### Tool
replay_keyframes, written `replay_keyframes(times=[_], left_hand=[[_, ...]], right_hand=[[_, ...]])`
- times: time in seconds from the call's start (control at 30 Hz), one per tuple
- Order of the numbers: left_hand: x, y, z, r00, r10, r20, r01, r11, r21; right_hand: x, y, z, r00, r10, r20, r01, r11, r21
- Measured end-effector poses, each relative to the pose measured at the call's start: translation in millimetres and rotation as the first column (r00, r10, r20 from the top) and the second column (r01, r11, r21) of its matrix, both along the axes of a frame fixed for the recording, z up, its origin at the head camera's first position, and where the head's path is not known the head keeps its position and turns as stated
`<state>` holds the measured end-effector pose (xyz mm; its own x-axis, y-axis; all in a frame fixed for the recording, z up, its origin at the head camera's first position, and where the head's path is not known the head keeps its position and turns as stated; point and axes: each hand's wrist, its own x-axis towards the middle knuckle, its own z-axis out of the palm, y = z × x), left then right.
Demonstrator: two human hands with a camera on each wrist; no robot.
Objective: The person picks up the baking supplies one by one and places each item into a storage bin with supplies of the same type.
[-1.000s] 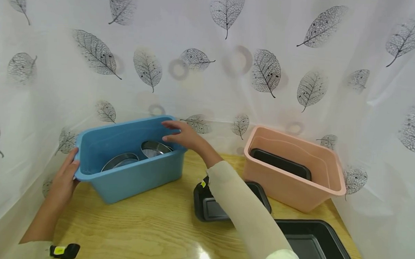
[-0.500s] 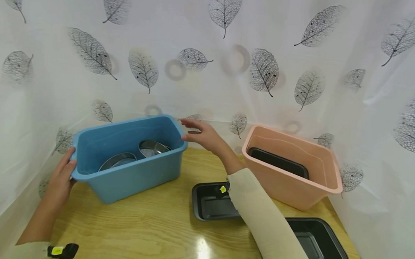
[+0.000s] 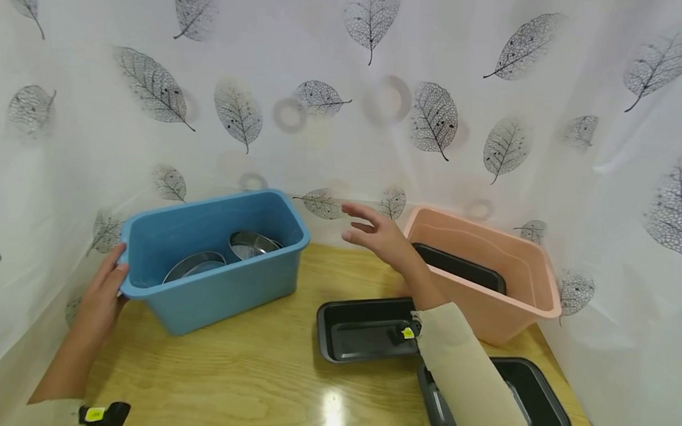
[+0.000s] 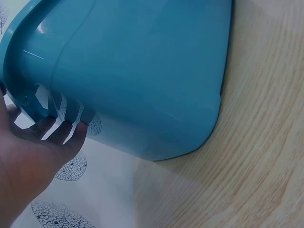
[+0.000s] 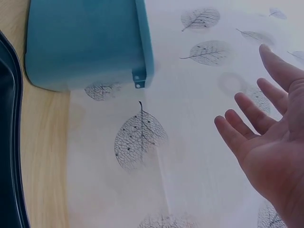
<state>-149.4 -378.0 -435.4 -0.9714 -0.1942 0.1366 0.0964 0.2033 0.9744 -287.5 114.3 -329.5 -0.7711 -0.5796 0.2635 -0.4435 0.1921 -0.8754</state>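
Observation:
My left hand grips the left end of a blue plastic tub; in the left wrist view its fingers curl under the tub's rim. Inside the tub lie round metal cake pans, partly hidden by the front wall. My right hand is in the air between the blue tub and a pink tub, fingers spread and holding nothing. Below its wrist a black loaf pan sits on the table.
A second black loaf pan rests at the table's front right, partly behind the right sleeve. Another dark pan stands in the pink tub. A white leaf-print curtain hangs behind the wooden table.
My right hand has moved right, from over the blue tub's right end to beside the pink tub. The left hand keeps its grip on the blue tub.

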Motion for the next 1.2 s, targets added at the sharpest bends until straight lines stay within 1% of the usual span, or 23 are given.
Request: replay_keyframes(times=[0.13,0.3,0.4,0.5,0.63,0.7,0.77,0.83,0.9,0.97,1.0,1.03,1.07,1.13,1.2], left_hand=[[-0.1,-0.1,-1.6,1.000,-0.005,-0.003,0.005,0.999,0.033],[-1.1,-1.1,-2.6,1.000,-0.007,0.002,0.007,1.000,0.029],[-1.8,-1.5,-3.2,1.000,-0.007,0.001,0.007,0.999,0.046],[-1.3,-1.4,-4.3,1.000,-0.007,-0.001,0.007,0.997,0.082],[-1.8,-1.3,-4.6,1.000,0.001,-0.002,-0.001,0.995,0.099],[-2.1,-1.0,-4.1,1.000,0.004,-0.001,-0.004,0.996,0.088],[-2.2,-0.3,-2.6,1.000,0.011,-0.002,-0.011,0.998,0.067],[-1.9,0.4,-2.3,1.000,0.019,0.000,-0.019,0.999,0.038],[-1.5,0.8,-2.4,1.000,0.029,0.006,-0.029,0.999,0.017],[-1.2,0.3,-1.9,0.999,0.033,0.014,-0.033,0.999,0.008],[-0.9,-0.3,-0.9,0.999,0.032,0.018,-0.031,0.999,-0.015],[-0.4,-0.9,0.1,0.999,0.031,0.026,-0.031,0.999,-0.023],[0.0,-1.5,1.7,0.999,0.029,0.034,-0.027,0.999,-0.046],[1.0,-2.2,4.8,0.998,0.022,0.052,-0.017,0.996,-0.093],[2.1,-2.2,7.9,0.999,0.007,0.053,-0.002,0.995,-0.098]], right_hand=[[11.8,18.5,3.9,0.999,-0.046,0.021,0.046,0.999,-0.016],[28.3,47.7,9.7,0.992,-0.123,0.009,0.123,0.992,0.018],[38.2,68.3,14.1,0.982,-0.188,-0.001,0.188,0.981,0.050],[46.7,88.9,18.3,0.967,-0.253,-0.012,0.254,0.965,0.069],[57.6,115.7,20.8,0.936,-0.349,-0.042,0.351,0.930,0.104],[63.2,128.6,20.7,0.919,-0.390,-0.062,0.395,0.910,0.127],[68.2,141.7,20.5,0.905,-0.412,-0.102,0.423,0.895,0.139],[71.8,154.5,19.5,0.872,-0.445,-0.204,0.477,0.865,0.153],[74.5,167.0,17.3,0.841,-0.457,-0.288,0.511,0.847,0.148],[76.7,179.1,13.9,0.821,-0.467,-0.329,0.530,0.837,0.134],[77.5,185.2,11.8,0.820,-0.464,-0.336,0.528,0.840,0.127],[78.9,191.1,9.6,0.833,-0.459,-0.308,0.515,0.847,0.130],[80.5,197.1,7.4,0.841,-0.461,-0.284,0.512,0.848,0.141],[84.0,209.3,2.8,0.847,-0.482,-0.224,0.520,0.837,0.169],[87.9,221.9,-0.8,0.833,-0.523,-0.181,0.553,0.800,0.231]])
